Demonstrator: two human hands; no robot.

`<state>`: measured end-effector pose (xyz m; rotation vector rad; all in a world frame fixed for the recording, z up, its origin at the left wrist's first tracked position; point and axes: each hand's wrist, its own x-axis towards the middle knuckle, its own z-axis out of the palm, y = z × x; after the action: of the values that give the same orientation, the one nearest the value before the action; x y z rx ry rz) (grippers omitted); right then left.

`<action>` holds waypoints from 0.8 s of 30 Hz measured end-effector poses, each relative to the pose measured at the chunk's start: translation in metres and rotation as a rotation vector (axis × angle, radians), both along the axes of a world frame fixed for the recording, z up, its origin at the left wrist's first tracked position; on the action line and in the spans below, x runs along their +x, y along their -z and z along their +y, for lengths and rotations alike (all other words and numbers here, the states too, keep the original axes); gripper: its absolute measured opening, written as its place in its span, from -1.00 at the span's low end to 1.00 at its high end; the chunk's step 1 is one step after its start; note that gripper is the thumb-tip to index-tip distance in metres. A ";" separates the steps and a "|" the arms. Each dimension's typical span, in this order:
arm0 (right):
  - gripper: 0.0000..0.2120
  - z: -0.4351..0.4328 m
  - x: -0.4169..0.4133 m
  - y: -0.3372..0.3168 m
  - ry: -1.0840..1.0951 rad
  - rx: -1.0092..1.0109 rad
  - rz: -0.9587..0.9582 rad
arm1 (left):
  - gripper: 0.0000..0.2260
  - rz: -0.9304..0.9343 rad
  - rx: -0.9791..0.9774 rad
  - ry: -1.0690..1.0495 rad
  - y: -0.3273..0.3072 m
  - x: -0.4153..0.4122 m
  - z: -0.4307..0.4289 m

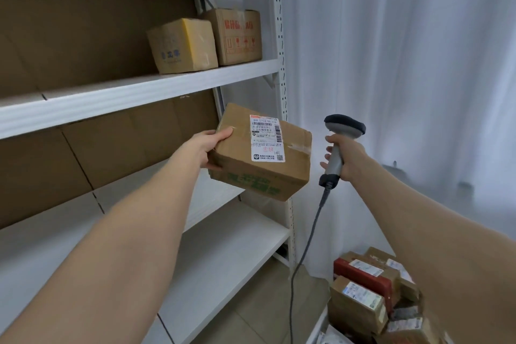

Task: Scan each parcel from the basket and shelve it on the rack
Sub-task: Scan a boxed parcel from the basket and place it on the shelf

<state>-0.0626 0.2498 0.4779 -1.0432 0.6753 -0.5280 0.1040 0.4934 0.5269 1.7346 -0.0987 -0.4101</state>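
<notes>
My left hand (210,148) grips a brown cardboard parcel (290,167) by its left end and holds it in the air in front of the white rack (167,84). The parcel's white shipping label faces up towards me. My right hand (346,158) grips the handle of a grey barcode scanner (339,142), held upright just to the right of the parcel, its dark head level with the label. The scanner's cable hangs down towards the floor. Several more labelled parcels (371,288) lie piled in the basket at the lower right.
Two cardboard boxes (206,42) stand side by side at the right end of the upper shelf. The lower shelves (223,254) of the rack show bare white boards. A white curtain (405,64) hangs to the right of the rack's perforated post.
</notes>
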 end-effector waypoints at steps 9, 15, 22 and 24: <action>-0.83 0.018 0.010 -0.040 -0.209 0.209 -0.291 | -0.11 -0.175 0.093 0.088 -0.117 -0.014 0.020; -0.90 0.044 0.022 -0.073 -0.302 0.222 -0.413 | -0.43 -0.429 0.137 0.014 -0.180 -0.035 0.034; -0.87 0.085 0.051 -0.138 -0.346 0.250 -0.514 | -0.44 -0.682 -0.069 -0.211 -0.235 -0.041 0.054; -0.74 0.102 0.064 -0.154 -0.322 0.235 -0.518 | -0.33 -0.721 -0.092 -0.242 -0.239 -0.034 0.062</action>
<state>0.0019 0.3517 0.6322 -0.7302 0.1016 -0.4011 0.0704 0.5553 0.7661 1.7040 -0.4118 0.4050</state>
